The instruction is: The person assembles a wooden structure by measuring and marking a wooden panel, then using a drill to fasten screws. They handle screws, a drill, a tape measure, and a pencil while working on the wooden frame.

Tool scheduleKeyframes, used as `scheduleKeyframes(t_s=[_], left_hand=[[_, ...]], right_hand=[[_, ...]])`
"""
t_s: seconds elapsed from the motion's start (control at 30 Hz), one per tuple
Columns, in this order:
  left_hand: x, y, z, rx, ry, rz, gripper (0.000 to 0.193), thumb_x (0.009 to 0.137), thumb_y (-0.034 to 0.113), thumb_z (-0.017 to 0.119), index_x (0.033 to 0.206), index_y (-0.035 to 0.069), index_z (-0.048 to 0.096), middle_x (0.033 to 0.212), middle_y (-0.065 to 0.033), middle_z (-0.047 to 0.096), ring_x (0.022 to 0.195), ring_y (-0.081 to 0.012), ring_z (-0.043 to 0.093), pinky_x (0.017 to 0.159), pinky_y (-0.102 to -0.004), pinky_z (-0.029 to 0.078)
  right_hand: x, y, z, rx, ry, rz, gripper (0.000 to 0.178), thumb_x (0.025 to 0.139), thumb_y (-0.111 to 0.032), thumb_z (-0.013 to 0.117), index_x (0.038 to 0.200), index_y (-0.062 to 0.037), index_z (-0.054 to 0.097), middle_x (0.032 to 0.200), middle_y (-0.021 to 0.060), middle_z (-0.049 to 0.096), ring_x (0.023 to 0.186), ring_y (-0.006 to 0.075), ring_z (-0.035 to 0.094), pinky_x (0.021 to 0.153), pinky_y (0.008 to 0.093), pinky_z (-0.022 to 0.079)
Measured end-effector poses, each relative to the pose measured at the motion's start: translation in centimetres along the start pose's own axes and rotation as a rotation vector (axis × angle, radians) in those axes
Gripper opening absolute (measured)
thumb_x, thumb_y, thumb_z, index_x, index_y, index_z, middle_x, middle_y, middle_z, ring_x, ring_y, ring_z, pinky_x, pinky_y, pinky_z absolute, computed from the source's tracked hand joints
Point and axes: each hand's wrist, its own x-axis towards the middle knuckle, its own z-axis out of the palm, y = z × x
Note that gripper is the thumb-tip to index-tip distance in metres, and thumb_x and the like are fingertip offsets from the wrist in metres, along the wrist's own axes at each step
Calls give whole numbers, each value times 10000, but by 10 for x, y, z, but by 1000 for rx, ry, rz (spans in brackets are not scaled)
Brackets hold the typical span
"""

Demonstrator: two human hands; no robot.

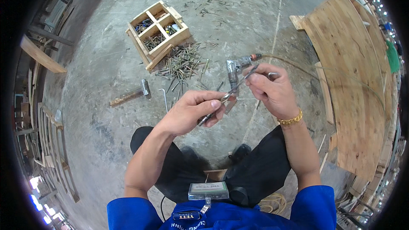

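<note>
Now our left hand (199,107) curls round a shiny rod (204,121), and our right hand (272,88) pinches a thin bit (251,73), both before us. Some metal pieces (154,41) sit in the wooden box (181,38); a big pile (182,63) lies outside it.

Left hand (198,107) and right hand (271,88) pinch near each other, forearms (147,155) angled inward.
</note>
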Motion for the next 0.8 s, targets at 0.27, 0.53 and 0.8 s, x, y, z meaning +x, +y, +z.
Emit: scheduleKeyframes(t_s=[0.27, 0.53, 0.8], left_hand=[[5, -2, 7, -232, -61, -29, 421, 859, 115, 515, 1219, -94, 448, 753, -84, 517, 631, -146, 468, 558, -244, 382], [5, -3, 0, -194, 2, -103, 359, 857, 52, 522, 1189, -76, 480, 878, -100, 574, 765, -175, 594, 674, -299, 500], [8, -1, 4, -77, 82, -67, 328, 806, 51, 613, 1099, -73, 533, 864, -113, 611, 737, -212, 639, 639, -311, 531]], right_hand=[[2, -1, 2, 47, 69, -32, 188, 842, -128, 601, 964, 13, 581, 672, -5, 515, 512, 22, 373, 418, 171, 263], [6, 6, 8, -56, 104, 77, 178, 819, -167, 645, 871, -12, 576, 612, -51, 464, 490, 10, 346, 422, 178, 247], [6, 11, 7, -2, 133, 53, 161, 811, -162, 653, 811, -24, 570, 605, -57, 460, 504, 7, 359, 424, 178, 250]])
